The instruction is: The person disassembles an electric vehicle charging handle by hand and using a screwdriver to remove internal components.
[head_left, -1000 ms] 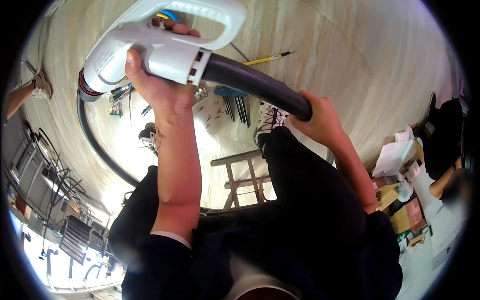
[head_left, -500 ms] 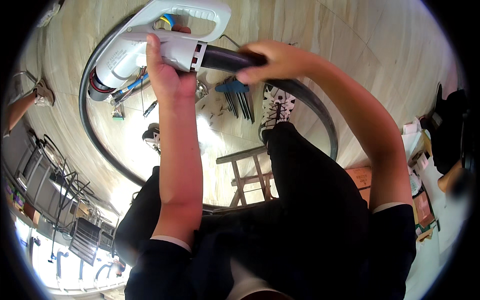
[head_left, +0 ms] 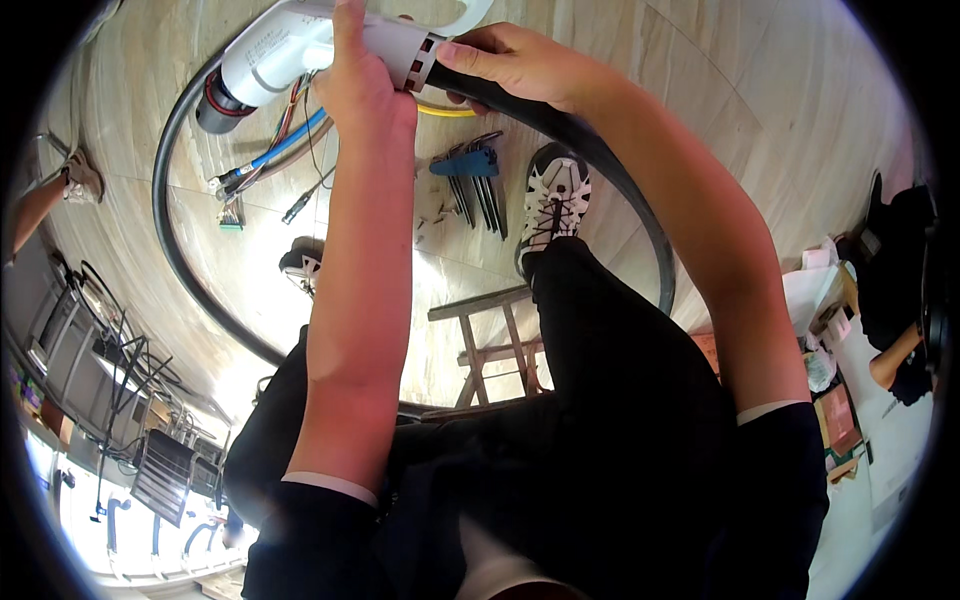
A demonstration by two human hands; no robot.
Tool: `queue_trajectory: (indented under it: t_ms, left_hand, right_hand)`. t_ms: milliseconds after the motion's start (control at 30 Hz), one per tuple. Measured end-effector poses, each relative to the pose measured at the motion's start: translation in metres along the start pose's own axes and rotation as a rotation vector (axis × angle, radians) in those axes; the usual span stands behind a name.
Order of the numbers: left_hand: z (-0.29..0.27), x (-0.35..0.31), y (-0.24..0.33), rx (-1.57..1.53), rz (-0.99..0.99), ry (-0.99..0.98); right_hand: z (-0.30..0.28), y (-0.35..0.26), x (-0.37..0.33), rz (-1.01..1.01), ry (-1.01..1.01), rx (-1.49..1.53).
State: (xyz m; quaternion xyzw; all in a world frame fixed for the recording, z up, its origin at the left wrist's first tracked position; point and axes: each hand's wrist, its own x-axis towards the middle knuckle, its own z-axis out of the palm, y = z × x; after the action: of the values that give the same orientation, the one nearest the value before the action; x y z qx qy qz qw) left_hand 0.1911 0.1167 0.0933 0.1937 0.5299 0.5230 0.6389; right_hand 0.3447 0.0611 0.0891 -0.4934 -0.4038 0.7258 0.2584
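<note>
A white charging gun with a loop handle and a black round nose lies across the top of the view. Around the gun's body my left hand is closed. My right hand wraps the thick black cable where it meets the gun's slotted rear collar, thumb close to the collar. Loose blue, yellow and thin coloured wires hang below the gun, some ending in a green connector. The handle's upper part is cut off by the picture's edge.
A hex key set in a blue holder and small screws lie on the floor by my shoe. The cable loops around my feet. A wooden stool is by my legs. Boxes stand right, metal racks left. Another person's foot is at far left.
Both hands have moved the gun up and slightly right. My right hand has slid along the cable up to the collar. More of the loose wires now shows, including a yellow one.
</note>
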Motion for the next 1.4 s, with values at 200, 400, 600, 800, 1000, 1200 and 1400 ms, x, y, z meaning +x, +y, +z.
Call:
queue_trajectory:
  t_ms: [200,400,600,800,1000,1200,1400]
  left_hand:
    - [0.014,-0.003,0.005,-0.03,0.002,0.077]
    - [0.005,0.012,0.001,-0.044,0.005,0.031]
    - [0.003,0.014,-0.001,-0.075,0.003,-0.01]
    - [-0.001,0.01,-0.004,-0.124,-0.026,-0.061]
    - [-0.04,0.028,-0.003,0.143,-0.233,-0.207]
    - [-0.054,0.0,0.032,1.309,0.289,-0.481]
    - [-0.006,0.003,0.017,1.413,1.253,-1.0]
  right_hand:
    - [0.008,-0.002,-0.001,0.058,0.086,-0.041]
    - [0.011,-0.018,-0.007,0.058,0.082,-0.04]
    - [0.016,-0.016,-0.008,0.098,0.165,-0.084]
    - [-0.002,0.001,-0.009,0.02,0.015,-0.048]
    - [0.004,0.012,0.017,0.128,0.164,-0.596]
    - [-0.006,0.04,0.011,0.142,0.279,-0.693]
    - [0.006,0.022,0.004,0.13,0.225,-0.661]
